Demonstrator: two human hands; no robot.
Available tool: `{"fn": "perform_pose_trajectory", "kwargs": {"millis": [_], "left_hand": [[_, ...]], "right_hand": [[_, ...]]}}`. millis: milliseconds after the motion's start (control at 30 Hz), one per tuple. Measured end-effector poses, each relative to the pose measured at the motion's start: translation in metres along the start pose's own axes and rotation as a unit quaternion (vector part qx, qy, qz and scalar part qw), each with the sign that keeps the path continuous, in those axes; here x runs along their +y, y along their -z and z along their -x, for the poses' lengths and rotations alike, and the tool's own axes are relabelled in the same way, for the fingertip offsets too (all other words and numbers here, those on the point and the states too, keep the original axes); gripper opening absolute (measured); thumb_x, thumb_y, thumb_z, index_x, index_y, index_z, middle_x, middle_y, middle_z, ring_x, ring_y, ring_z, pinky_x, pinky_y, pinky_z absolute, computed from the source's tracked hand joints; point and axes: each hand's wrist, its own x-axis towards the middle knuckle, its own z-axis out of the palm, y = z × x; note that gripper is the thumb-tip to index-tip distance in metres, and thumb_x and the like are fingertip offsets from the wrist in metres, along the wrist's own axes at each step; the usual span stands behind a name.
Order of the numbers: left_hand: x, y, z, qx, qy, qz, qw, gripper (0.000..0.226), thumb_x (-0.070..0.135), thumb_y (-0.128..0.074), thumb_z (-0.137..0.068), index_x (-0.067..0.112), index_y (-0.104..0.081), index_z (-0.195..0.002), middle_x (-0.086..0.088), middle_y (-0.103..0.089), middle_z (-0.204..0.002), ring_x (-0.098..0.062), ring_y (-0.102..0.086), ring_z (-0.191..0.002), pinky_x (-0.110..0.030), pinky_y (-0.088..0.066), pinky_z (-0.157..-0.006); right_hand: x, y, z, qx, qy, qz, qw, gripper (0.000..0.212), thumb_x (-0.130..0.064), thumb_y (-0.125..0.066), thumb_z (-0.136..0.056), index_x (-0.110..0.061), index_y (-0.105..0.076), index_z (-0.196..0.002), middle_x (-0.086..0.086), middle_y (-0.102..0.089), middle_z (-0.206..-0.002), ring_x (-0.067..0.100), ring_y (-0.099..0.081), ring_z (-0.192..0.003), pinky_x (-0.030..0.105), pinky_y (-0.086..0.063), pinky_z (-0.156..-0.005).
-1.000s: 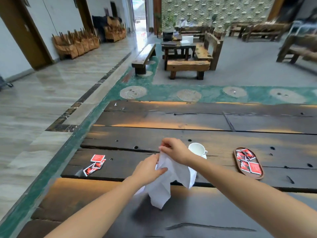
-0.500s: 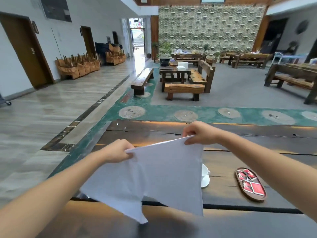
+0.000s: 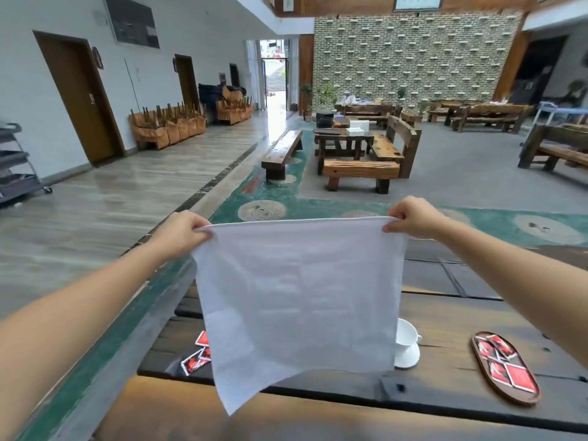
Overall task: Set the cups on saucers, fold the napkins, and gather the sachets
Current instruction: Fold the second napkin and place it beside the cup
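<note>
White napkin (image 3: 299,300) hangs spread out over the bench (image 3: 445,316). Each top corner is pinched in the tight grip of the left hand (image 3: 179,232) or the right hand (image 3: 413,218). Behind it a cup (image 3: 405,337) on a saucer (image 3: 409,358) peeks out (half hidden). Red sachets (image 3: 195,361) lie at the left, and more seem to fill the tray (image 3: 526,400).

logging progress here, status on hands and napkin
Left hand and right hand each pinch a top corner. Napkin spread open in the air, not yet folded. It hides part of the cup and loose sachets.
</note>
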Motion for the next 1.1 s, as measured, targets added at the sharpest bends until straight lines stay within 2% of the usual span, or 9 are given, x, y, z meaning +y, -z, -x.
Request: {"fn": "perform_pose_trajectory", "kwargs": {"millis": [100,200,300,367,500,600,767,967,1100], "left_hand": [[-0.001,0.008,-0.016,0.054,0.015,-0.007,0.998,0.026,0.012,-0.058,-0.087,0.026,-0.065,-0.067,0.000,-0.063,-0.066,-0.027,-0.062,-0.081,-0.033,-0.043,-0.065],[-0.001,0.034,-0.032,0.083,-0.009,-0.053,0.995,0.015,0.014,-0.059,-0.088,0.014,-0.074,-0.089,-0.011,-0.072,-0.089,-0.031,-0.064,-0.094,-0.041,-0.051,-0.079],[-0.005,0.067,-0.043,0.109,-0.024,-0.080,0.990,0.021,0.017,-0.061,-0.088,0.007,-0.072,-0.103,-0.013,-0.071,-0.107,-0.032,-0.062,-0.104,-0.044,-0.050,-0.087],[-0.008,0.084,-0.043,0.114,-0.023,-0.072,0.991,0.021,0.018,-0.063,-0.088,0.008,-0.072,-0.104,-0.010,-0.071,-0.103,-0.029,-0.062,-0.101,-0.040,-0.048,-0.086],[-0.021,0.086,-0.022,-0.028,0.002,-0.040,0.999,0.014,0.011,-0.060,-0.089,0.013,-0.072,-0.096,-0.005,-0.068,-0.088,-0.019,-0.058,-0.080,-0.030,-0.041,-0.075],[-0.035,0.066,0.005,-0.140,0.025,-0.005,0.990,0.019,0.007,-0.057,-0.090,0.017,-0.073,-0.092,0.000,-0.068,-0.085,-0.015,-0.058,-0.076,-0.029,-0.046,-0.074],[-0.063,0.010,0.056,-0.281,0.079,0.051,0.955,0.032,0.004,-0.053,-0.091,0.025,-0.076,-0.083,-0.002,-0.065,-0.081,-0.016,-0.054,-0.078,-0.031,-0.046,-0.076],[-0.080,-0.063,0.124,-0.406,0.109,0.071,0.905,0.038,0.000,-0.049,-0.091,0.026,-0.076,-0.084,0.004,-0.064,-0.075,-0.009,-0.053,-0.071,-0.022,-0.044,-0.072],[-0.076,-0.099,0.171,-0.507,0.091,0.079,0.854,0.037,-0.004,-0.050,-0.088,0.023,-0.074,-0.079,0.016,-0.062,-0.063,0.000,-0.055,-0.063,-0.013,-0.045,-0.067]], "right_hand": [[-0.008,-0.011,-0.025,0.112,-0.017,-0.056,0.992,0.019,-0.019,-0.068,-0.084,-0.002,-0.070,-0.076,0.014,-0.063,-0.070,0.023,-0.052,-0.066,0.033,-0.045,-0.065],[-0.020,-0.006,-0.040,0.163,-0.011,-0.112,0.980,0.015,-0.017,-0.065,-0.088,-0.005,-0.074,-0.091,0.007,-0.063,-0.076,0.026,-0.060,-0.075,0.039,-0.053,-0.079],[-0.032,0.004,-0.048,0.209,0.021,-0.139,0.968,0.017,-0.016,-0.064,-0.088,-0.004,-0.074,-0.095,0.004,-0.063,-0.080,0.022,-0.059,-0.082,0.032,-0.046,-0.078],[-0.035,0.007,-0.047,0.200,0.028,-0.169,0.965,0.015,-0.017,-0.065,-0.088,-0.006,-0.074,-0.093,0.004,-0.064,-0.080,0.019,-0.056,-0.080,0.028,-0.041,-0.075],[-0.023,0.002,-0.035,0.075,0.033,-0.214,0.973,0.015,-0.016,-0.067,-0.086,-0.002,-0.071,-0.090,0.008,-0.063,-0.077,0.018,-0.056,-0.073,0.035,-0.050,-0.070],[-0.006,-0.014,-0.016,-0.039,0.027,-0.217,0.975,0.017,-0.013,-0.065,-0.087,0.002,-0.070,-0.093,0.010,-0.062,-0.080,0.017,-0.056,-0.074,0.024,-0.050,-0.066],[0.029,-0.062,0.032,-0.174,-0.010,-0.216,0.961,0.012,-0.012,-0.065,-0.087,-0.014,-0.068,-0.076,-0.002,-0.061,-0.070,0.011,-0.055,-0.071,0.014,-0.051,-0.063],[0.063,-0.123,0.107,-0.337,-0.063,-0.184,0.921,0.030,-0.006,-0.059,-0.090,-0.019,-0.066,-0.064,-0.015,-0.054,-0.053,-0.001,-0.051,-0.056,0.012,-0.045,-0.056],[0.080,-0.153,0.163,-0.464,-0.111,-0.146,0.866,0.029,-0.012,-0.061,-0.090,-0.019,-0.067,-0.062,-0.011,-0.056,-0.061,0.000,-0.056,-0.061,0.020,-0.054,-0.071]]}}
